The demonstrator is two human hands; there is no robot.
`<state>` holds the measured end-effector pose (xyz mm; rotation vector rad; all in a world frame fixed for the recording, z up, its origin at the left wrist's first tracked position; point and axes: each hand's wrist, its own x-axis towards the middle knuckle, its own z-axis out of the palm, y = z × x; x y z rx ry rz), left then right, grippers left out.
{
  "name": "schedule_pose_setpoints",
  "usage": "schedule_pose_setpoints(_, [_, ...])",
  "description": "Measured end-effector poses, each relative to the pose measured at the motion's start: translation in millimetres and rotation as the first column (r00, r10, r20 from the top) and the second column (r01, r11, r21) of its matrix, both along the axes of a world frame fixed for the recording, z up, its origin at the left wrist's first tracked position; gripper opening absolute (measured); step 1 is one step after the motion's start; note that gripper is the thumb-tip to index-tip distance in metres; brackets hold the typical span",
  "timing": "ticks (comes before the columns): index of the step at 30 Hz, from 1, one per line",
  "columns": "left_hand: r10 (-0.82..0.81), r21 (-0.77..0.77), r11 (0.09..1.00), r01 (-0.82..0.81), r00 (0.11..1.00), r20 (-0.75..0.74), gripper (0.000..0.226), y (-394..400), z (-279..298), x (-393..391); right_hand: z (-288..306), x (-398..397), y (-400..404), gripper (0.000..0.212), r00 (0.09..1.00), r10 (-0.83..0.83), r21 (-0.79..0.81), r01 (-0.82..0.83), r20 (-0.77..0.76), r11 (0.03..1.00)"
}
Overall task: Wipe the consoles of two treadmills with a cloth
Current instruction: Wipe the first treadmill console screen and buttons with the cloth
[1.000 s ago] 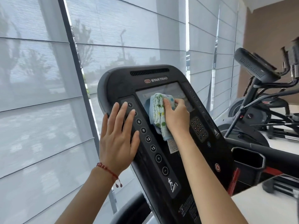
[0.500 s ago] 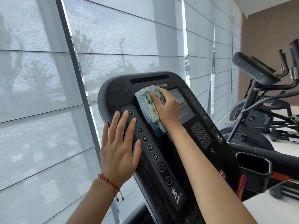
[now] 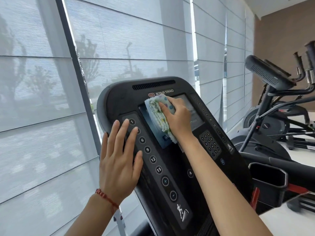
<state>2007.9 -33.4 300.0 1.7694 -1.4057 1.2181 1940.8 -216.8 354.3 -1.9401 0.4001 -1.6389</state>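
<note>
A black Star Trac treadmill console [image 3: 119,96] tilts toward me, with a screen in its middle and button strips on both sides. My right hand [image 3: 177,116] presses a folded, dotted white-and-green cloth [image 3: 157,114] against the upper part of the screen. My left hand [image 3: 119,159] lies flat with fingers spread on the console's left edge, over the numbered button strip, holding nothing. A second machine's console [image 3: 265,74] stands at the right, farther back.
Grey roller blinds [image 3: 42,99] cover tall windows right behind the console. A black cup holder [image 3: 267,178] sits at the console's right side. Dark exercise machines [image 3: 281,125] stand on the pale floor to the right.
My right hand has slid the cloth from the screen's middle up to its top left, then slightly right under the logo. My left hand stays flat on the left edge.
</note>
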Motion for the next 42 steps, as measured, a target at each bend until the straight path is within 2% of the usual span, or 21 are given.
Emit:
schedule_pose_setpoints(5, [-0.012, -0.021, 1.000, 0.012, 1.000, -0.006, 0.049, -0.6, -2.1, -0.2, 3.7, -9.0, -64.2, 0.039, 0.989, -0.145, 0.102, 0.144, 0.000, 0.984])
schedule_pose_setpoints(11, [0.001, -0.027, 1.000, -0.001, 1.000, -0.005, 0.050, -3.3, -1.0, -2.2, 4.4, -17.0, -96.7, 0.038, 0.983, -0.184, 0.198, 0.182, -0.009, 0.963])
schedule_pose_setpoints(14, [0.010, -0.030, 1.000, -0.010, 1.000, -0.004, 0.050, -3.1, -0.9, -2.9, -1.2, -12.9, -75.7, 0.033, 0.992, -0.125, 0.147, 0.121, 0.020, 0.982])
schedule_pose_setpoints(20, [0.020, -0.025, 0.999, -0.020, 1.000, 0.009, 0.050, -1.3, -1.7, -2.9, -17.2, -11.7, -1.6, 0.042, 1.000, 0.023, -0.036, -0.023, 0.005, 0.999])
schedule_pose_setpoints(24, [0.012, -0.023, 1.000, -0.011, 1.000, 0.019, 0.050, -1.1, -1.2, -3.0, -29.0, -16.0, 12.2, 0.043, 0.996, 0.091, -0.118, -0.089, 0.014, 0.989])
schedule_pose_setpoints(35, [-0.004, -0.046, 0.999, 0.004, 1.000, 0.003, 0.050, -2.7, -2.1, -3.2, -17.3, -39.1, -102.6, 0.035, 0.981, -0.193, 0.143, 0.196, -0.038, 0.970])
schedule_pose_setpoints(42, [0.001, -0.047, 0.999, 0.000, 1.000, 0.011, 0.050, -3.4, -2.6, -2.4, -21.8, -37.1, -92.3, 0.033, 0.983, -0.179, 0.195, 0.185, -0.048, 0.963])
